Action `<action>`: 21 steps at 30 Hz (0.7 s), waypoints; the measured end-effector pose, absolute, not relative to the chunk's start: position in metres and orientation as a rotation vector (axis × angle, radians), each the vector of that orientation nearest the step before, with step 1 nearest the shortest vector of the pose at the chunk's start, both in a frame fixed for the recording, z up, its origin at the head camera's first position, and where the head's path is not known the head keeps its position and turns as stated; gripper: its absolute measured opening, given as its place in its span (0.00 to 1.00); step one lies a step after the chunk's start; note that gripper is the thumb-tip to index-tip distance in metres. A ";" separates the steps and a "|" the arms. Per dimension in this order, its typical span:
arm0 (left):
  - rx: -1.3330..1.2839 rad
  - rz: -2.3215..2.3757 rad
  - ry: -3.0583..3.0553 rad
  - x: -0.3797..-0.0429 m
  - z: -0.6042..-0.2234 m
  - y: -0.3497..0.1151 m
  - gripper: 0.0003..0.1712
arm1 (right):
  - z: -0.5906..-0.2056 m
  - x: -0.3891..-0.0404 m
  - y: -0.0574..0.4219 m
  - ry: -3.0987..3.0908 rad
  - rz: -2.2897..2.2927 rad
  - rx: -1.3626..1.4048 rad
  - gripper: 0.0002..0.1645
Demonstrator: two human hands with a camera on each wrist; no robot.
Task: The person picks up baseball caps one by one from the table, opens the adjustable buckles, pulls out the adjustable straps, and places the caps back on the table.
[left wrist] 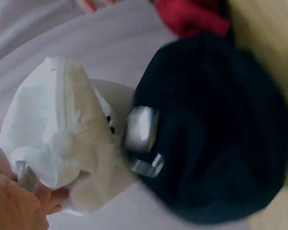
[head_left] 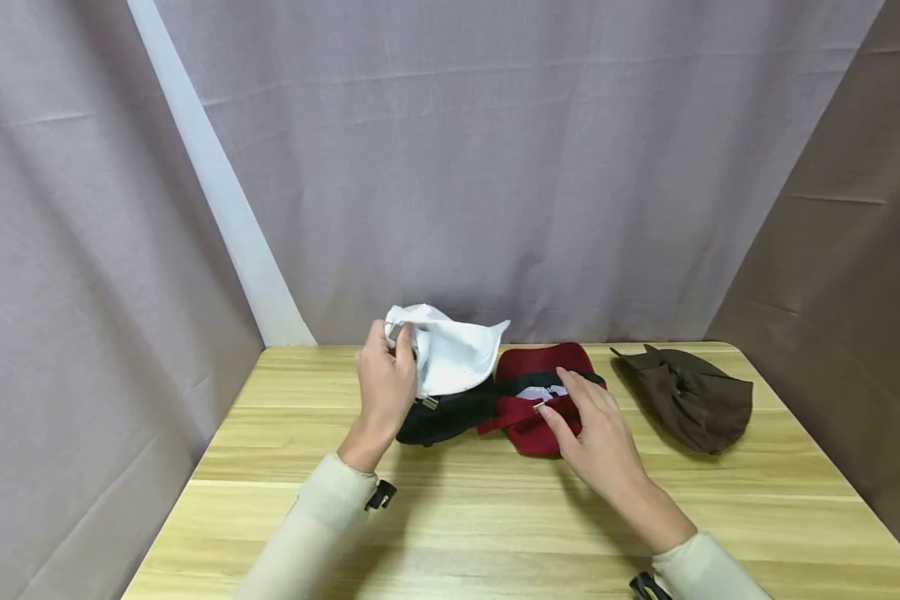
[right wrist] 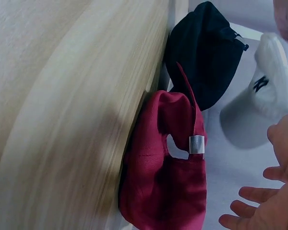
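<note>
My left hand (head_left: 385, 385) pinches a white cap (head_left: 459, 357) by its back edge, near a metal buckle. The cap hangs raised over a black cap (head_left: 450, 418) and hides part of it in the head view. A metal buckle shows on the black cap's strap. Beside it on the table lies a dark red cap (head_left: 537, 439), opening upward, with a silver buckle on its strap. My right hand (head_left: 606, 440) hovers over the red cap, holding nothing. Its fingers are spread and apart from the cloth in the right wrist view.
A dark brown cap (head_left: 696, 402) lies on the right part of the wooden table (head_left: 487, 525). Grey curtains (head_left: 525, 183) hang right behind the table's back edge and on the left. A brown cloth (head_left: 847, 275) hangs along the right side.
</note>
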State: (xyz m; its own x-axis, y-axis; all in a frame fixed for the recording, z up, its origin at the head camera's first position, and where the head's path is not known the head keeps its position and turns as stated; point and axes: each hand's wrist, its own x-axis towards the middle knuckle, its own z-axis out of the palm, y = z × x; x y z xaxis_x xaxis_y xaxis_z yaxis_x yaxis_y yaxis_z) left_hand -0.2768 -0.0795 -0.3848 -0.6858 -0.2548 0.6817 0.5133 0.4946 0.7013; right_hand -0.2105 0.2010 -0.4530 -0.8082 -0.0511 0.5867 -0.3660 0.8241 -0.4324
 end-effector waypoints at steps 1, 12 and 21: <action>-0.230 -1.267 -1.975 -0.277 -0.389 -0.074 0.15 | -0.453 -0.211 0.201 -2.428 0.729 0.313 0.38; -0.414 -1.192 -2.170 -0.268 -0.420 -0.040 0.17 | -0.450 -0.210 0.193 -2.420 0.752 0.356 0.36; -0.491 -1.120 -2.220 -0.266 -0.430 -0.038 0.13 | -0.447 -0.209 0.181 -2.417 0.780 0.377 0.32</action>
State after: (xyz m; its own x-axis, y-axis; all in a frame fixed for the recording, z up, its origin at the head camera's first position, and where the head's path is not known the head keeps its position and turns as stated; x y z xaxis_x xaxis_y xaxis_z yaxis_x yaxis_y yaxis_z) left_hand -0.2661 -0.0378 -0.4304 -0.7527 0.0572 0.6559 0.5615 0.5759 0.5942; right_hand -0.2092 0.1805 -0.4475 -0.8003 -0.0893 0.5929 -0.4189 0.7906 -0.4465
